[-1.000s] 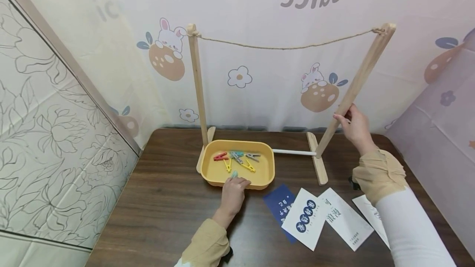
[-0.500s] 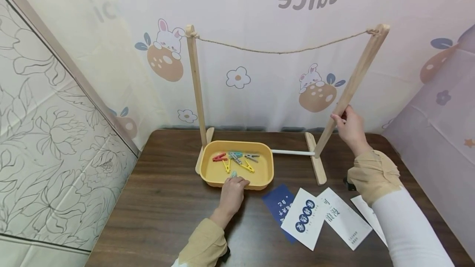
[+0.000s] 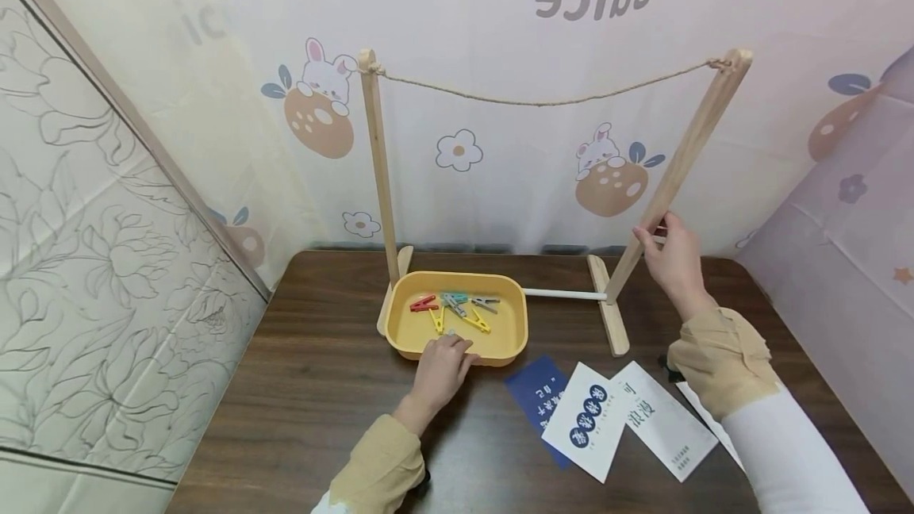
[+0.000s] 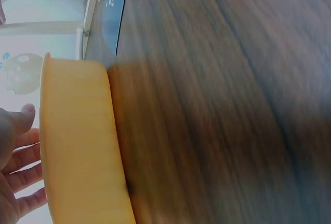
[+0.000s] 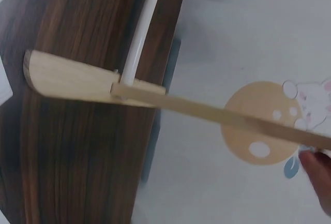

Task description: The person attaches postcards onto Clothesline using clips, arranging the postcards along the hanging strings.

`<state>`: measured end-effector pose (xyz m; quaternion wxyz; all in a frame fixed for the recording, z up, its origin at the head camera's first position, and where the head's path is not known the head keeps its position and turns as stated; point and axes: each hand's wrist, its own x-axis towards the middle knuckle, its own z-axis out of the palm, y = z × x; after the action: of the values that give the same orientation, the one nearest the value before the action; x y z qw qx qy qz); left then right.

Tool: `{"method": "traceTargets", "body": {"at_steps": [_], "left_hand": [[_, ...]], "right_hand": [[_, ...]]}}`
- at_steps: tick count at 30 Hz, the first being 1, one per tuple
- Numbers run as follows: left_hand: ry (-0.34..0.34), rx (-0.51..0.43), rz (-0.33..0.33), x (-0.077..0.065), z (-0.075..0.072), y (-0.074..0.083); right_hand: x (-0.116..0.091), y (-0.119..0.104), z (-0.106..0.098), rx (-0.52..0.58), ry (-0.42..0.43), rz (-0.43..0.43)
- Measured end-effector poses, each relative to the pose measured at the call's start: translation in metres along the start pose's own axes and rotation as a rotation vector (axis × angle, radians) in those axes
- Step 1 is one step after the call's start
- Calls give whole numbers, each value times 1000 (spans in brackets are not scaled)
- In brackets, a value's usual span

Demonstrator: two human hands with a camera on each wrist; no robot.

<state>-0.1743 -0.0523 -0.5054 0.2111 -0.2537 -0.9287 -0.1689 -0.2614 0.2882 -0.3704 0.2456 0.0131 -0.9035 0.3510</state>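
My left hand [image 3: 439, 371] is at the near rim of the yellow basin [image 3: 527, 320]. Its relaxed fingers [image 4: 26, 159] reach over the rim to the inside, the thumb apart from them in the left wrist view. A pale green clothespin [image 3: 451, 332] shows a little at the fingertips, mostly hidden. Farther inside lie a red clothespin [image 3: 424, 304], yellow clothespins [image 3: 477, 322] and grey ones [image 3: 485, 304]. My right hand [image 3: 671, 256] grips the right wooden post [image 3: 689, 149] low down, thumb in front. The post leans outward, and a twine line [image 3: 539, 105] sags from it to the left post [image 3: 381, 173].
Printed cards [image 3: 589, 423] lie overlapping on the dark wooden table [image 3: 300, 387], right of the basin. A white rod [image 3: 564, 293] runs from behind the basin to the right wooden foot [image 3: 609, 308]. A patterned curtain [image 3: 500, 181] hangs behind the table.
The right post has tilted slightly inward and the twine sags more. My right hand has slid a little down the post. My left hand has shifted slightly left, and less of the pale green clothespin shows.
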Motion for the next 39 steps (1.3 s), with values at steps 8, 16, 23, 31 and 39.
{"method": "traceTargets", "body": {"at_steps": [8, 16, 23, 31, 39], "left_hand": [[25, -42, -31, 6, -3, -12], [-79, -42, -158, 15, -9, -18], [-232, -156, -321, 24, -8, -21], [-338, -110, -386, 34, -3, -21], [-407, -64, -414, 39, 0, -24]], "right_hand": [[-24, -10, 6, -60, 257, -63], [-48, -17, 25, -21, 294, -119], [-79, -32, 53, 60, 273, -97], [-110, -43, 84, 116, 175, -60], [-134, -47, 111, 107, 36, 46]]}}
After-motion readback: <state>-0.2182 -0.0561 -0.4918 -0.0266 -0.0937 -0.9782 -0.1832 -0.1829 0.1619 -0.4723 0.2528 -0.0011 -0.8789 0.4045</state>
